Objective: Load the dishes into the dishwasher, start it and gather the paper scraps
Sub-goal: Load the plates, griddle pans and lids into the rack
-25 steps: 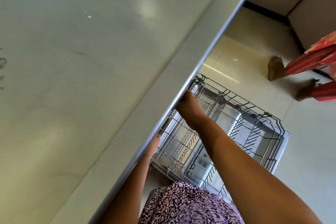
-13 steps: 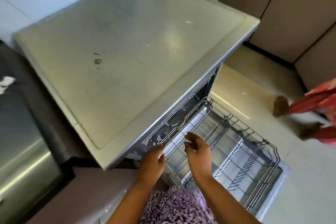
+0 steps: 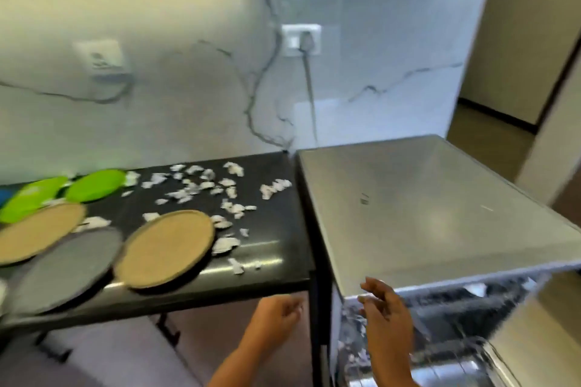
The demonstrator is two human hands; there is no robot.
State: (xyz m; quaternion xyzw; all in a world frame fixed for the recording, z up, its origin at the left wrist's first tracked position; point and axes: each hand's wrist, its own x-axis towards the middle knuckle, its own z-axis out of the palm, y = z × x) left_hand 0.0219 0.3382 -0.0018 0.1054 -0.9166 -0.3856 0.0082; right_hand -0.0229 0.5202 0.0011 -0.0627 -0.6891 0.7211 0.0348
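Observation:
The dishwasher (image 3: 418, 214) stands at the right with its door down and a wire rack (image 3: 456, 361) pulled out. On the black table (image 3: 276, 261) to its left lie two tan plates (image 3: 165, 253), a grey plate (image 3: 67, 270), two green plates (image 3: 94, 184) and several white paper scraps (image 3: 204, 188). My left hand (image 3: 276, 322) hangs below the table's front edge, fingers loosely curled, holding nothing. In front of the dishwasher's top front corner my right hand (image 3: 385, 308) is raised with relaxed fingers, touching nothing that I can see.
A marble wall with two sockets (image 3: 301, 39) and a cord rises behind the table. The view is blurred by motion. A doorway and beige floor lie at the far right. Table legs (image 3: 317, 333) stand between my hands.
My view swung up and left from the rack to the table with the plates and scraps. Both hands have left the rack and pulled back toward me.

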